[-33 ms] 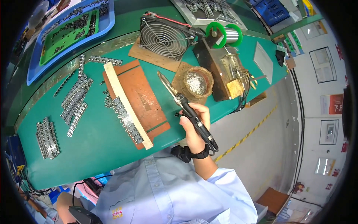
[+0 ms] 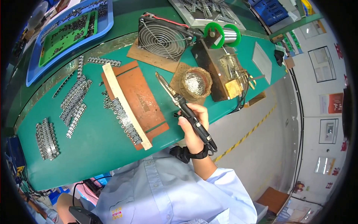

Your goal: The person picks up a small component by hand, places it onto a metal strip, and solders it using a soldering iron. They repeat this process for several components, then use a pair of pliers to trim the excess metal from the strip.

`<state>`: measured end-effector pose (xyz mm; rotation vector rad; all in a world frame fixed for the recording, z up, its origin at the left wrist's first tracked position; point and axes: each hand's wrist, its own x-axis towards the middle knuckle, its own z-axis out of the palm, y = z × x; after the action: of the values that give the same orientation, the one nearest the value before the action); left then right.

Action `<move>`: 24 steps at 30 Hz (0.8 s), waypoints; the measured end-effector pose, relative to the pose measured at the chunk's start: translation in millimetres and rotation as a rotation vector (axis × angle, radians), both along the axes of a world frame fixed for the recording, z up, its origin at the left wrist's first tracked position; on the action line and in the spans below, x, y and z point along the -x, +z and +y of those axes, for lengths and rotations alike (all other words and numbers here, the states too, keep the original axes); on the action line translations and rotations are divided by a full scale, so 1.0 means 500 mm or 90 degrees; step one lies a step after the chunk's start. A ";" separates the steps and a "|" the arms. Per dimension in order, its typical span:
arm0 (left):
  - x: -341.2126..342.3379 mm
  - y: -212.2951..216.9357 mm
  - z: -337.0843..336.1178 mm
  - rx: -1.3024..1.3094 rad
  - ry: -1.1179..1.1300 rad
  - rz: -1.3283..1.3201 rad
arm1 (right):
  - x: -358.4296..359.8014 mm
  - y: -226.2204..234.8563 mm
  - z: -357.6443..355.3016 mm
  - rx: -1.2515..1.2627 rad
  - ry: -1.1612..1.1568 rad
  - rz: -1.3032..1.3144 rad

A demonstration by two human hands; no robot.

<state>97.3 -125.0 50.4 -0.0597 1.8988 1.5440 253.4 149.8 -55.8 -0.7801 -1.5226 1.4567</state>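
My right hand [image 2: 194, 125] is closed round the black handle of a soldering iron [image 2: 184, 106]. Its metal tip points up and left, above the green mat between a reddish-brown board and a round pot [image 2: 196, 83] with silvery contents. A pale wooden strip [image 2: 126, 106] lies along the brown board [image 2: 143, 99]. Beside the strip runs a row of small metal connector-like parts [image 2: 126, 121]. At the lower left a bare part of my left arm [image 2: 66, 205] shows; the left hand itself is out of sight.
A caged fan [image 2: 162, 38] stands behind the pot. To its right are a green-flanged solder spool [image 2: 231, 35] and a metal stand with a yellow sponge [image 2: 234, 89]. Strips of metal parts [image 2: 76, 95] lie at left, near a blue tray [image 2: 33, 71] holding a green tray [image 2: 44, 59].
The whole view has shifted very slightly. My right hand keeps the same hold on the soldering iron.
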 end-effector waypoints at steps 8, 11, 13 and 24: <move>0.006 -0.036 0.073 -0.307 -0.021 -0.144 | -0.003 0.003 0.000 -0.011 0.030 0.001; -0.002 -0.053 0.109 -0.421 -0.033 -0.208 | -0.001 0.002 -0.002 -0.002 0.019 0.018; -0.007 -0.058 0.132 -0.494 -0.043 -0.247 | -0.006 0.004 0.000 -0.010 0.019 0.021; 0.027 -0.004 0.132 -0.754 0.003 -0.197 | -0.015 0.012 -0.009 0.019 0.012 0.010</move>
<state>84.0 -59.0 48.4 0.2081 0.5530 2.2518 260.9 145.2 -49.8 -0.7729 -1.5024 1.4991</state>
